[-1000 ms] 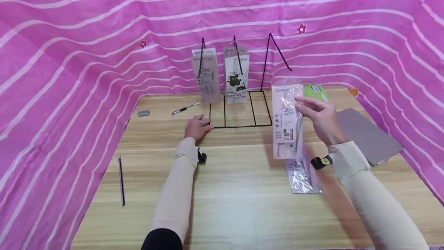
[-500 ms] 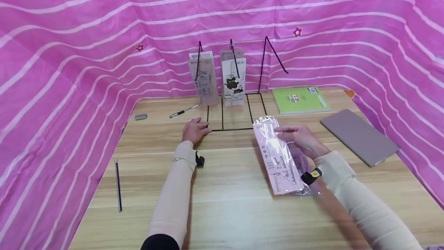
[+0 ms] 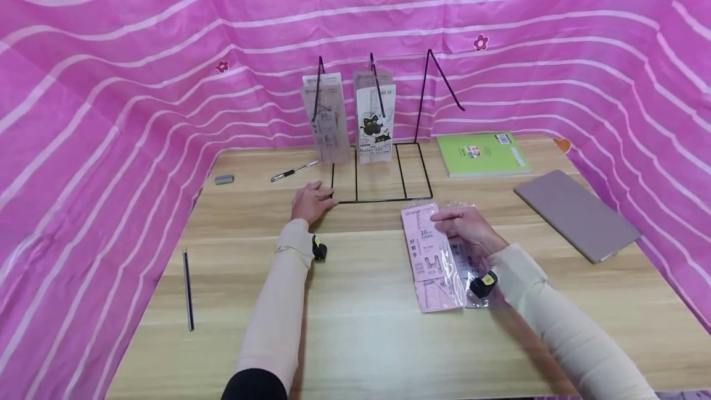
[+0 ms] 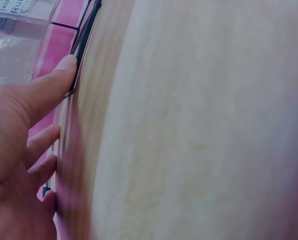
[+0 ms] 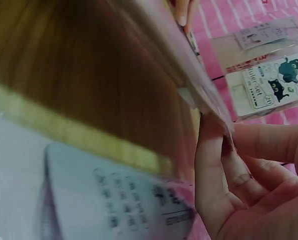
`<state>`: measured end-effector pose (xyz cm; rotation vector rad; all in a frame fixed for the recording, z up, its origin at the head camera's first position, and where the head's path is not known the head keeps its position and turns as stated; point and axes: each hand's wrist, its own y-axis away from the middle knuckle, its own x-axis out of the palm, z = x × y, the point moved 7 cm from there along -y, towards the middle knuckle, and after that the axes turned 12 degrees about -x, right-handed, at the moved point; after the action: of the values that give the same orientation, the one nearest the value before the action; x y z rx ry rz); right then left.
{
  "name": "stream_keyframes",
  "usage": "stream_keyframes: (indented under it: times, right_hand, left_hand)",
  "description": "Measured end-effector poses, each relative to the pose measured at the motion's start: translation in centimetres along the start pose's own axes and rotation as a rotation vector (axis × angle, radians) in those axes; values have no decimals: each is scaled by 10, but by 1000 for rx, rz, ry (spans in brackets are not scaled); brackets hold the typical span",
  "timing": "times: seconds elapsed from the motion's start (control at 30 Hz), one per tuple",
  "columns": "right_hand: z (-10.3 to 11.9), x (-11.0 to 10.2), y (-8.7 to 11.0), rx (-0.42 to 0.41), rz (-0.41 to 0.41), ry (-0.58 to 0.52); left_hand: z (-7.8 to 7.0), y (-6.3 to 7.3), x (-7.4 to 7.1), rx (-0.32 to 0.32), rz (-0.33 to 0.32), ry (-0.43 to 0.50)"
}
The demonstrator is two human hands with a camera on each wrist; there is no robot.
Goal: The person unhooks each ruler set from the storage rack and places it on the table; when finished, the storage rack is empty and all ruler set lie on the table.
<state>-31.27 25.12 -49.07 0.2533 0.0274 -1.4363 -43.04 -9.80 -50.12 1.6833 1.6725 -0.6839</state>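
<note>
My right hand [image 3: 469, 227] pinches the edge of a pink ruler set pack [image 3: 424, 258] in clear plastic, over the table right of the middle. Thumb and fingers close on its thin edge [image 5: 211, 95] in the right wrist view. A second ruler set pack [image 3: 460, 252] lies behind it, partly hidden by the hand. The left hand [image 3: 312, 202] rests at the front left corner of a black wire display rack [image 3: 383, 201], its thumb [image 4: 64, 67] against the wire and its other fingers loosely extended on the table.
Ruler set packs [image 3: 329, 131] hang on the rack's left hook, and a pack with black cats [image 3: 376, 131] on the middle one; the right hook [image 3: 447, 82] is bare. Around lie a pen [image 3: 294, 171], an eraser [image 3: 224, 179], a pencil [image 3: 188, 289], a green book [image 3: 483, 154] and a grey notebook [image 3: 577, 215].
My right hand has brought the ruler set pack down and to the left, away from in front of the green book. The left hand has stayed at the rack's corner.
</note>
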Motion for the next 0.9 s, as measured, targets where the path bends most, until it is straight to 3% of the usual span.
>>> stream_keyframes:
  times: [0.23, 0.4, 0.9]
  right_hand:
    - [-1, 0, -1, -2, -7, 87]
    - [-6, 4, -1, -39, -12, 183]
    - [5, 13, 4, -123, -34, 464]
  left_hand:
    - [-7, -3, -2, -3, 27, -17]
    - [-3, 1, -2, -11, 21, -18]
    - [2, 2, -2, 5, 7, 18]
